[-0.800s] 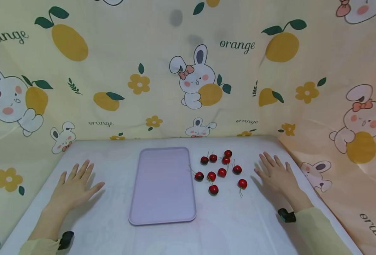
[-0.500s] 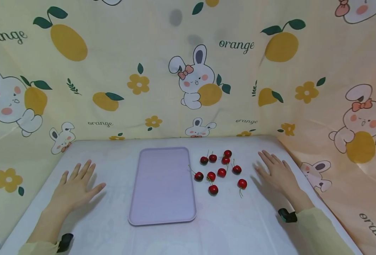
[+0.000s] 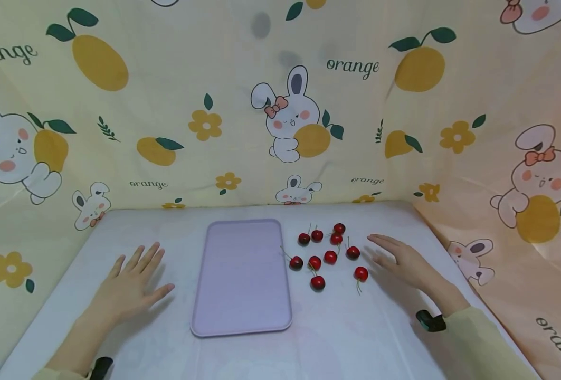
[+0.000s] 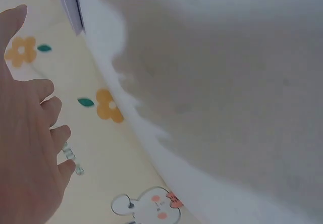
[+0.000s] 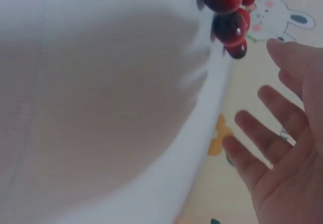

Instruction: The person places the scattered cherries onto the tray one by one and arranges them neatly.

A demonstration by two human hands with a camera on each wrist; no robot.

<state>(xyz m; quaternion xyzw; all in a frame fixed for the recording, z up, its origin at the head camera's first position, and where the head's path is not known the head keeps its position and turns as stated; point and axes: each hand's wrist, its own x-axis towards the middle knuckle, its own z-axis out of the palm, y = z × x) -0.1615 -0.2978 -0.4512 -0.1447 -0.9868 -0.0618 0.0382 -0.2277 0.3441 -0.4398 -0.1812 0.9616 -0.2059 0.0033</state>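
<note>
A flat lilac tray (image 3: 242, 277) lies in the middle of the white table (image 3: 337, 338). To its right lie several red cherries (image 3: 330, 256) with thin stems. My left hand (image 3: 135, 282) hovers just left of the tray, fingers straight and spread, holding nothing. My right hand (image 3: 401, 258) is raised a little above the table, fingers extended toward the cherries, its fingertips close to the cherry (image 3: 353, 252) on the right side of the cluster. In the right wrist view the spread right hand (image 5: 285, 148) shows beside blurred cherries (image 5: 228, 12). The left wrist view shows the open left hand (image 4: 28, 138) and a corner of the tray (image 4: 68, 2).
Yellow cloth printed with rabbits and oranges (image 3: 289, 113) walls the table at the back and both sides. A lone cherry (image 3: 361, 273) lies nearest the right hand. Black wrist bands (image 3: 429, 320) sit on both forearms.
Both hands have lifted off the table and moved inward: the left toward the tray, the right toward the cherries. Tray and cherries have not moved.
</note>
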